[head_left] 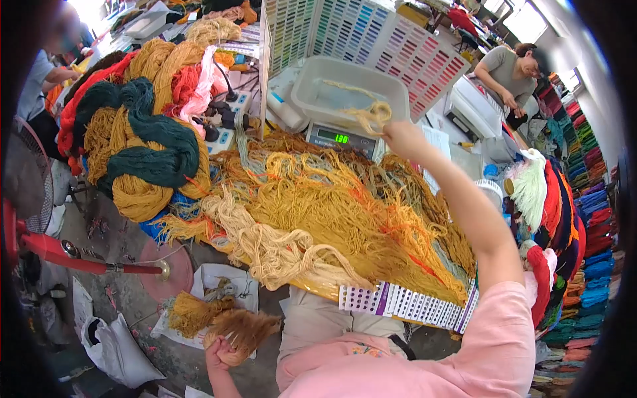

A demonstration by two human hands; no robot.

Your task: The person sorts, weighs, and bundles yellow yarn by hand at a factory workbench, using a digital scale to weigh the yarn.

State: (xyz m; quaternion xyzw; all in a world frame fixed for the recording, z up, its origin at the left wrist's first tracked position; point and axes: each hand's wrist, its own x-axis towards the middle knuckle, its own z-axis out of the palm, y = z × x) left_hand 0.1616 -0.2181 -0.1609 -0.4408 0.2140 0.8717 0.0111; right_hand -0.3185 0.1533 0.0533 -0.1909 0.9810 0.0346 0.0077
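My right hand (403,140) is closed on the end of a cream yarn strand (371,114), held at the near rim of a clear plastic tub (308,83). Part of the strand trails inside the tub. Under the tub stands an electronic scale (363,142) with a green lit readout, perhaps 1.30. Down at the lower left, my left hand (217,355) is wrapped round a bundle of brown yarn (247,330) with loose, brush-like ends. A golden-brown yarn bundle (192,315) lies beside it on a white sheet (242,285).
Mustard yarn (318,205) and a cream skein (279,249) cover the table before me, with a dotted shade card (405,304) along its edge. Colour charts (358,33) stand behind the tub. Thick skeins (159,152) pile left, above a red fan stand (73,259). Another person (507,73) works at right.
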